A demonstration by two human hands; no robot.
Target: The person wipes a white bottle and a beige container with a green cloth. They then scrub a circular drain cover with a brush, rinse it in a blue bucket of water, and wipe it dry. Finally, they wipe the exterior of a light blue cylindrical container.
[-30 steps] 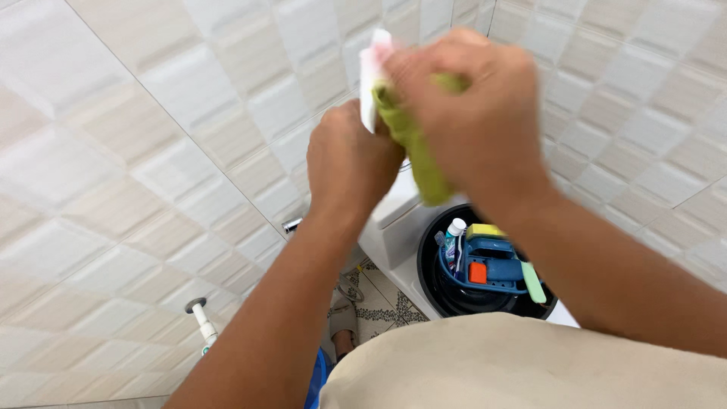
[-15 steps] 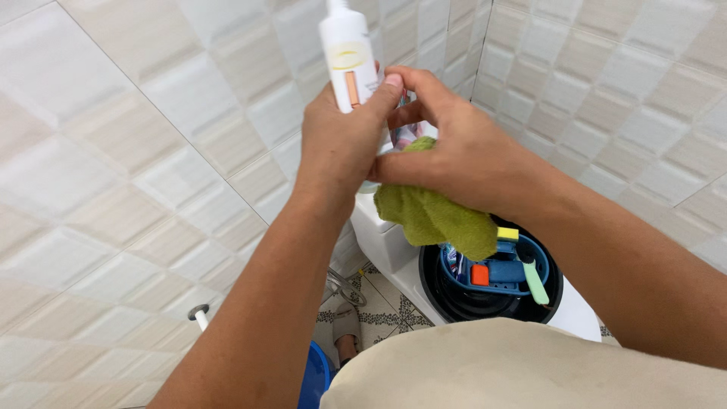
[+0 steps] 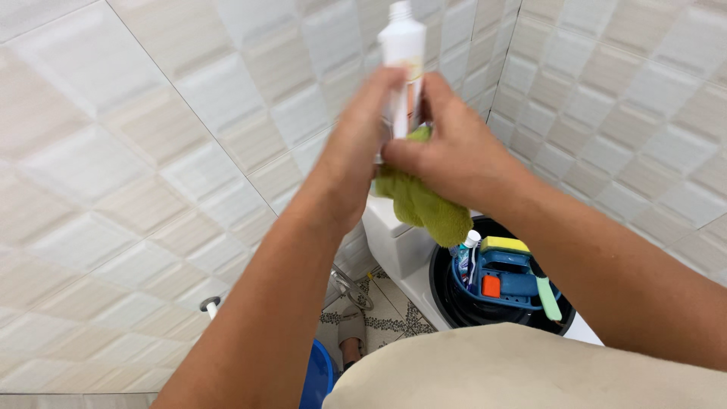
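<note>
My left hand [image 3: 362, 144] is wrapped around a white plastic bottle [image 3: 401, 45] with an orange stripe, holding it upright in front of the tiled wall. Only the bottle's top half shows above my fingers. My right hand [image 3: 447, 151] presses a green cloth [image 3: 424, 204] against the lower part of the bottle. The cloth hangs down below both hands, over the white toilet tank [image 3: 394, 235].
A black bucket [image 3: 447, 303] stands below on the toilet, holding a blue caddy [image 3: 511, 276] with a yellow sponge [image 3: 503, 244], small bottles and a green brush handle [image 3: 549, 297]. A blue container [image 3: 318, 375], a wall pipe fitting [image 3: 210, 305] and patterned floor tiles [image 3: 386, 310] lie lower left.
The bottle has come up from behind my hands and now stands higher and further right. The green cloth, draped long a second ago, is bunched against the bottle's lower part.
</note>
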